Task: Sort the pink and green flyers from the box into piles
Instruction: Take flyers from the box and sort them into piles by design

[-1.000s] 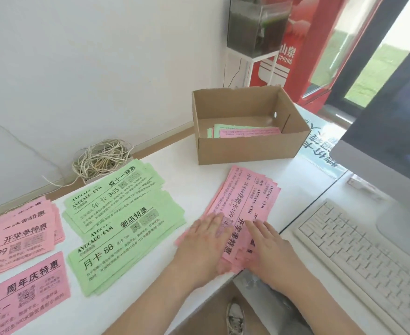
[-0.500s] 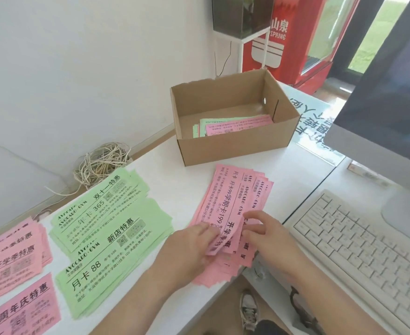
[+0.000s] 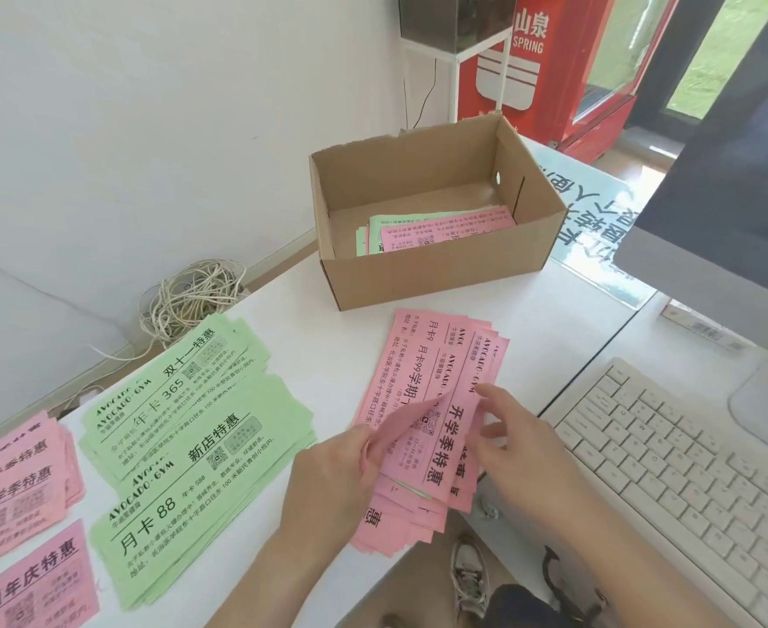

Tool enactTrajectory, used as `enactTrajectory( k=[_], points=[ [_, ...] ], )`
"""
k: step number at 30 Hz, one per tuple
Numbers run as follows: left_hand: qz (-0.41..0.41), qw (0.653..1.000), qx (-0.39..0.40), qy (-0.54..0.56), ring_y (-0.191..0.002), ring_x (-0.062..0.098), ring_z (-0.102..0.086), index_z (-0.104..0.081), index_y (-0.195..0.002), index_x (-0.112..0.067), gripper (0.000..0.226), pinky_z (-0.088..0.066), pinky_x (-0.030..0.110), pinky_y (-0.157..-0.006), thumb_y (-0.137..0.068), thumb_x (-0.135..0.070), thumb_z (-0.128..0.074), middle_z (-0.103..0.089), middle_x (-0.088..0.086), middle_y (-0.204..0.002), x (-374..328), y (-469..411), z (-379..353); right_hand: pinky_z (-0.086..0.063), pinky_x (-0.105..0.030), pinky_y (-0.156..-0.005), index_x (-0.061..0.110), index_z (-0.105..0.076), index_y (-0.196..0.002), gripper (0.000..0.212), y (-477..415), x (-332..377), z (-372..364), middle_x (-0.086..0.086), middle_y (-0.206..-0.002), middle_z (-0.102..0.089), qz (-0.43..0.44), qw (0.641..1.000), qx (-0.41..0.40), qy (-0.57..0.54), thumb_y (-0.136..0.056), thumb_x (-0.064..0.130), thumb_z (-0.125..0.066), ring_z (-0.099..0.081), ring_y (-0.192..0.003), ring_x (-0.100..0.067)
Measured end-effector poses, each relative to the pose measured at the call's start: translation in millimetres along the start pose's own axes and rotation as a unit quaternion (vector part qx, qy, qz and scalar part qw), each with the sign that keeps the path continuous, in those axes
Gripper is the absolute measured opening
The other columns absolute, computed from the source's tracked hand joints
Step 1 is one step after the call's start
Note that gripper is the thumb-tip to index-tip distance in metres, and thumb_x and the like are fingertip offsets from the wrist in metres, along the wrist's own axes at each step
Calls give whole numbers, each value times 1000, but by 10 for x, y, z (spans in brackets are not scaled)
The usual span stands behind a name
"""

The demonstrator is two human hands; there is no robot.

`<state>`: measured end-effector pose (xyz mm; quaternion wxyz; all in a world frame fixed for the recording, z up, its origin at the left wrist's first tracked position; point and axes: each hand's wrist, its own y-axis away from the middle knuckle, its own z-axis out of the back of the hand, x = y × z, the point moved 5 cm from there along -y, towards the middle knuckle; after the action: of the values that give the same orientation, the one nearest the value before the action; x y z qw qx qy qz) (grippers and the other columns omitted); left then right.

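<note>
A fanned stack of pink flyers (image 3: 423, 378) lies on the white table in front of the cardboard box (image 3: 441, 269). My left hand (image 3: 332, 478) pinches the lifted left edge of the top pink flyer (image 3: 436, 437), which curls upward. My right hand (image 3: 518, 441) holds the same flyer's right edge between thumb and fingers. Inside the box lie more flyers, a pink one (image 3: 445, 231) on top of green ones (image 3: 375, 226). Two green piles (image 3: 178, 378) (image 3: 192, 487) sit to the left. Pink piles (image 3: 15, 482) (image 3: 33, 586) lie at the far left edge.
A white keyboard (image 3: 690, 482) and a monitor (image 3: 726, 197) stand at the right. A bundle of coiled cord (image 3: 192, 296) lies by the wall behind the green piles. A clear printed sheet (image 3: 599, 228) lies behind the box. The table's front edge runs just under my hands.
My hands went from lying flat on the pink stack to pinching its top flyer and lifting its left edge. The view has tilted down and moved closer.
</note>
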<state>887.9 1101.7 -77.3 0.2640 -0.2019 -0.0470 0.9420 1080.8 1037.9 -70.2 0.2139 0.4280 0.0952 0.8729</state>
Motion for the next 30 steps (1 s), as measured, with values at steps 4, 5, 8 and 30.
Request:
enactTrajectory(
  k=[4,5,8,30],
  points=[
    [-23,1000,8,-18,-36,16,-42,-55,-72,-21,29,-31,25,-33,-90,-39,-43,-50,-7,-47,8,43,-103,-46,-7,-61,36,-45,-131,41,3,-88,-59,21,-114,-63,-42,983,-20,-175,-95,16,-52,-61,-90,11],
    [-28,999,6,-23,-36,16,-44,-57,-73,-21,28,-33,26,-33,-90,-38,-44,-51,-7,-48,9,45,-111,-49,-11,-65,36,-48,-128,40,6,-84,-72,22,-111,-65,-44,979,-33,-195,-94,15,-54,-63,-90,9],
    [-27,1000,-4,-7,-35,18,-42,-59,-77,-19,28,-36,28,-31,-91,-38,-44,-50,-6,-46,-2,50,-73,-57,-29,-74,36,-56,-115,35,-3,-56,-79,17,-99,-68,-44,971,-78,-220,-89,14,-60,-66,-85,0],
    [-149,984,50,-89,-71,15,-67,-61,-86,-18,17,-43,23,-41,-72,-22,-69,-69,-2,-89,-479,216,-74,-54,-29,-84,27,-55,-117,32,-193,310,-231,12,-112,-67,-24,974,28,-225,-87,20,-64,-65,-100,-10]
  ],
)
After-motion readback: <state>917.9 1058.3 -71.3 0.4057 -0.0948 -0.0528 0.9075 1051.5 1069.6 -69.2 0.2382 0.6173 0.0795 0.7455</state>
